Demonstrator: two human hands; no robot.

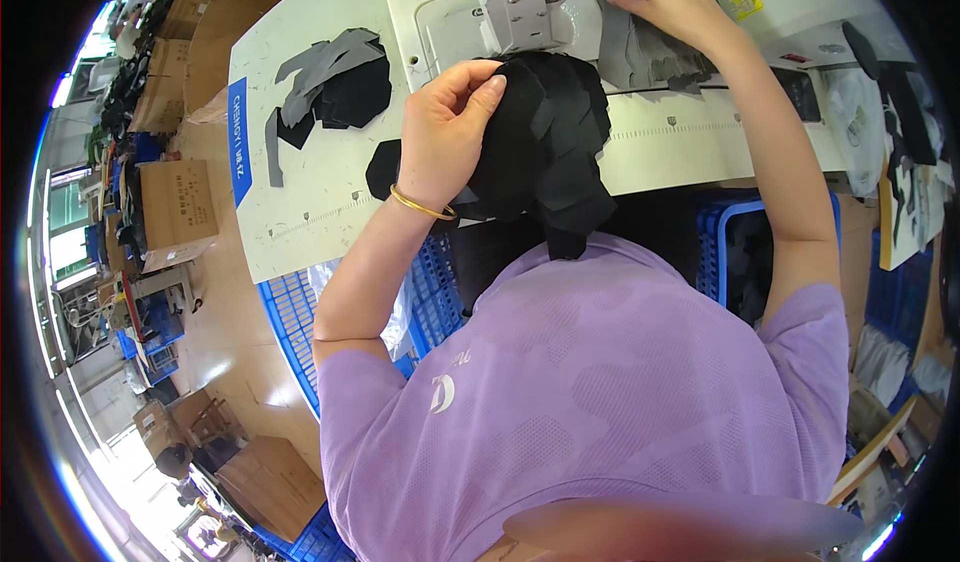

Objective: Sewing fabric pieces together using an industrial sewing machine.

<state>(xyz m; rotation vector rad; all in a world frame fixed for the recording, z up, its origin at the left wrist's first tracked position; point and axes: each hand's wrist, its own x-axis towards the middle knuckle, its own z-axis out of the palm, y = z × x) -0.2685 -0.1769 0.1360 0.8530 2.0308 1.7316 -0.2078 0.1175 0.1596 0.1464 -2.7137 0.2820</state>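
Note:
My left hand [445, 127] pinches the upper edge of a pile of black fabric pieces [545, 142] between thumb and forefinger, close in front of the sewing machine head [520, 12]. The pile overlaps the table's front edge and hangs down toward my lap. Beyond it on the right, my right hand [665, 0] reaches to the far end of a stack of grey fabric pieces [650, 52]. Its thumb and fingers close on the top of that stack, by a small shiny metal part. Grey and black cut pieces [340, 82] lie loose on the table to the left.
The pale table [300, 207] has a ruler scale along its front edge. Blue plastic baskets [715, 242] stand below it on both sides. Cardboard boxes [178, 207] sit on the floor at left. A clear plastic bag [855, 127] hangs at the table's right end.

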